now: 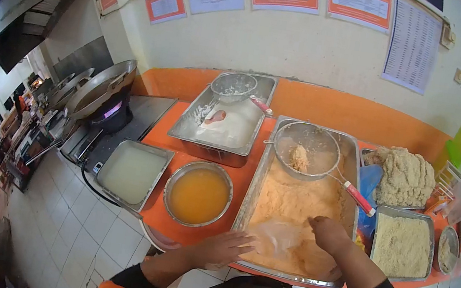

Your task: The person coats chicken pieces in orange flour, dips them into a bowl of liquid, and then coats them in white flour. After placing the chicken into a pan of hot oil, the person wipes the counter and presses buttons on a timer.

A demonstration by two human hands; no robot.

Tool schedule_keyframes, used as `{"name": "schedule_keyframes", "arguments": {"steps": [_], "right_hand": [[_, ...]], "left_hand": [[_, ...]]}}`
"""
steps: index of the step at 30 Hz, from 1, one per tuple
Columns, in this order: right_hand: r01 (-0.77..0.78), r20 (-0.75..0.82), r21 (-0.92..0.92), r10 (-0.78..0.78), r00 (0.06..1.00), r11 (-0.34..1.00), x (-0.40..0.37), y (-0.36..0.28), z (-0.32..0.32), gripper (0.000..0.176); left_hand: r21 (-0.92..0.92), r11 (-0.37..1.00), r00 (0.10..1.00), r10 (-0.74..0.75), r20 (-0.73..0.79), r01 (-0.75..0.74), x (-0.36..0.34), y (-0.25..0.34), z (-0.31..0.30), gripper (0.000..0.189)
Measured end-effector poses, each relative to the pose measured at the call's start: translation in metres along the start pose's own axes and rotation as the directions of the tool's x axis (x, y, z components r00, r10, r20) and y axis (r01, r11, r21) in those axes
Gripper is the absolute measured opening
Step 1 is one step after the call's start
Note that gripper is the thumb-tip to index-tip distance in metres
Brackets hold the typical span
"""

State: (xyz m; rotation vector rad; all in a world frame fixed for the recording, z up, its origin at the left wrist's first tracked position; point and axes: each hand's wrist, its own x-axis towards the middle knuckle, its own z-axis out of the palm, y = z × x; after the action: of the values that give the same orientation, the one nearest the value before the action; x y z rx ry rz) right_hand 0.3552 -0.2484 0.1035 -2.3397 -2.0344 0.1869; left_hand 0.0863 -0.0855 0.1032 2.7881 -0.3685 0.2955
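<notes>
A large metal tray [246, 206] holds orange-tinted flour [293, 204]. My left hand [224, 247] is at the tray's near left corner, its fingers spread and no object visible in them. Over the flour on the right is my right hand [329, 234], its fingers drawn together; whatever they may hold is too small to name. A clear plastic bag [279, 238] lies on the flour between my hands. Across the tray's far end rests a sieve [320, 151] with a coated piece [300, 157] in it and a red-and-white handle.
Left of the tray stand a bowl of orange liquid [199, 195] and a tray of cloudy liquid [134, 172]. Behind is a white flour tray [233, 123] with another sieve [233, 86]. Crumbs [403, 244] fill a tray at right. Woks [101, 89] stand far left.
</notes>
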Motion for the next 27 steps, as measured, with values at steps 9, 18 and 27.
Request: {"name": "schedule_keyframes", "arguments": {"steps": [9,18,27], "right_hand": [[0.301,-0.095,-0.010,-0.300,0.949,0.954,-0.069,-0.085,0.014,0.037],[0.233,-0.475,-0.028,-0.218,0.852,0.972,-0.072,-0.101,0.005,0.029],[0.202,-0.562,-0.067,-0.204,0.802,0.977,-0.029,-0.070,0.003,0.019]], "left_hand": [[-0.625,0.543,0.146,-0.808,-0.571,0.561,-0.185,0.009,0.134,0.039],[0.235,-0.301,-0.328,-0.941,0.086,0.924,-0.356,0.141,0.301,0.043],[0.108,-0.491,-0.496,-0.868,0.029,0.865,-0.342,0.150,0.355,0.049]]}}
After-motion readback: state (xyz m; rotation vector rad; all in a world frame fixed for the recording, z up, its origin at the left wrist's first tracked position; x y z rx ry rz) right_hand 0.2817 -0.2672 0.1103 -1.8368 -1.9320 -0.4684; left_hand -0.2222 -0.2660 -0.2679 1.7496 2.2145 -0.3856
